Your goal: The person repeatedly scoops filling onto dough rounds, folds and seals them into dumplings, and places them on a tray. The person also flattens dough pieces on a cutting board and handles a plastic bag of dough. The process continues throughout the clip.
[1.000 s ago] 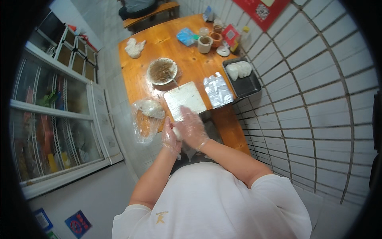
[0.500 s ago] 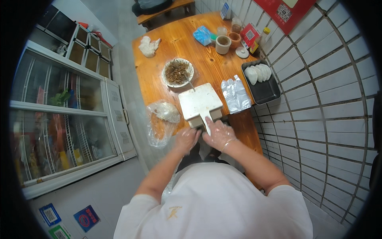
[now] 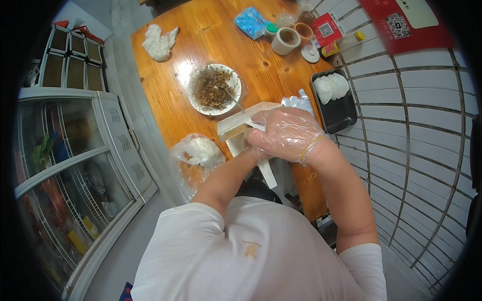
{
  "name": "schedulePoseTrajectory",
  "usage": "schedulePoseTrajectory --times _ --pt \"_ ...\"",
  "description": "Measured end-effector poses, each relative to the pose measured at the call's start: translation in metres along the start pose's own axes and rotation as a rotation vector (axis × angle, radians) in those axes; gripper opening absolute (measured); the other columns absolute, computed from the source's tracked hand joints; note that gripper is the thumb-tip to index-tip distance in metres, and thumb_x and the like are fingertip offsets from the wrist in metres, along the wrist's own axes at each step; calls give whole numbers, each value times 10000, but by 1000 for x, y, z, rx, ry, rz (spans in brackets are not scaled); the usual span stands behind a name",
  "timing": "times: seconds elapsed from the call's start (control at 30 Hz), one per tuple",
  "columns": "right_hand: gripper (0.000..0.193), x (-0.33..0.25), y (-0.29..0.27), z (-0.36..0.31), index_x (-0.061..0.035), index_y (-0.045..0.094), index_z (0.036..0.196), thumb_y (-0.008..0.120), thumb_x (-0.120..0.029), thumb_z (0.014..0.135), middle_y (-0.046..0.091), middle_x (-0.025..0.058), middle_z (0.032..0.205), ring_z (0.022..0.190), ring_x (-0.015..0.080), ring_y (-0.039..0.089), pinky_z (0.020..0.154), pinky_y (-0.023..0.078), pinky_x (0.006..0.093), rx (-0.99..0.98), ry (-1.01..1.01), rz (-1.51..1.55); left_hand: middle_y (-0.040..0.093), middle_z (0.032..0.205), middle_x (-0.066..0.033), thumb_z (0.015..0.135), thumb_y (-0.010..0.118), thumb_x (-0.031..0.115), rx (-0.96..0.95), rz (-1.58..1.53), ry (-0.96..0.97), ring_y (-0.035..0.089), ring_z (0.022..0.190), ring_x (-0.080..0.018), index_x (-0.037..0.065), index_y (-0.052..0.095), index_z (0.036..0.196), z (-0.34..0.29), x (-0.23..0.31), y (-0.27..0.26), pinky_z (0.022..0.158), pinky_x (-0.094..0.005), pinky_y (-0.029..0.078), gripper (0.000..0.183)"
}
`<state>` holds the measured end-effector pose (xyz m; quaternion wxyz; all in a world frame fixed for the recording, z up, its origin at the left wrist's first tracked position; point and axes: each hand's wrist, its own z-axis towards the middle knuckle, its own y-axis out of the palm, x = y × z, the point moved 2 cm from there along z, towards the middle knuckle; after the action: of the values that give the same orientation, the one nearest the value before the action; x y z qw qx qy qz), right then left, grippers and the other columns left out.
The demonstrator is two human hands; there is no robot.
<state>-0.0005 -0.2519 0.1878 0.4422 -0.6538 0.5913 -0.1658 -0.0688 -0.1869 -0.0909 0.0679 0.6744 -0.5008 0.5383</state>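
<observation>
A white hand press (image 3: 236, 119) with a long handle (image 3: 267, 174) stands at the table's near edge, its plates apart and one tilted up. My right hand (image 3: 288, 133), in a clear plastic glove, is over the press with curled fingers; whatever lies within them is hidden. My left hand (image 3: 256, 152) is by the press's lower plate, mostly covered by the right, its fingers out of sight. Beyond the press a patterned bowl (image 3: 190, 95) holds brown chopped filling (image 3: 213, 88) and a spoon. Left of the press, white dough (image 3: 203, 150) sits in a clear plastic bag (image 3: 183, 173).
A black tray (image 3: 341, 119) at the right holds several white dumplings (image 3: 331, 88). Another dough lump (image 3: 159, 42) lies at the far left. Jars (image 3: 286, 41), a blue tissue packet (image 3: 250, 22) and a bottle (image 3: 346, 44) stand at the back. Plastic gloves (image 3: 298, 102) lie partly behind my right hand.
The press has gone from shut to open, its handle swung toward me. My right hand has left the handle and moved forward over the press; my left hand has moved in beneath it.
</observation>
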Motion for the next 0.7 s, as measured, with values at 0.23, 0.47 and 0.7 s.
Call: schedulePoseTrajectory --times 0.23,0.47,0.7 --pt "264 -3 4 0 -130 705 975 537 -317 894 693 144 1242 1033 358 685 871 554 450 63 -3 -24 594 1360 -170 867 651 491 36 -69 211 542 1264 -368 105 613 1296 -11 7 -10 1053 -453 449 578" --pt "630 15 120 -78 -71 538 1409 617 -418 890 699 208 1105 1023 383 676 881 551 459 285 63 264 667 916 -121 873 725 351 181 219 906 651 851 -321 98 695 874 -143 48 1 729 -454 544 256" --pt "1043 62 316 -80 -2 219 1586 696 -565 850 474 299 1481 1370 399 484 1128 393 420 -146 497 998 502 1436 -206 726 829 230 199 628 483 516 1319 -396 76 511 1405 -143 37 4 1062 -505 451 766"
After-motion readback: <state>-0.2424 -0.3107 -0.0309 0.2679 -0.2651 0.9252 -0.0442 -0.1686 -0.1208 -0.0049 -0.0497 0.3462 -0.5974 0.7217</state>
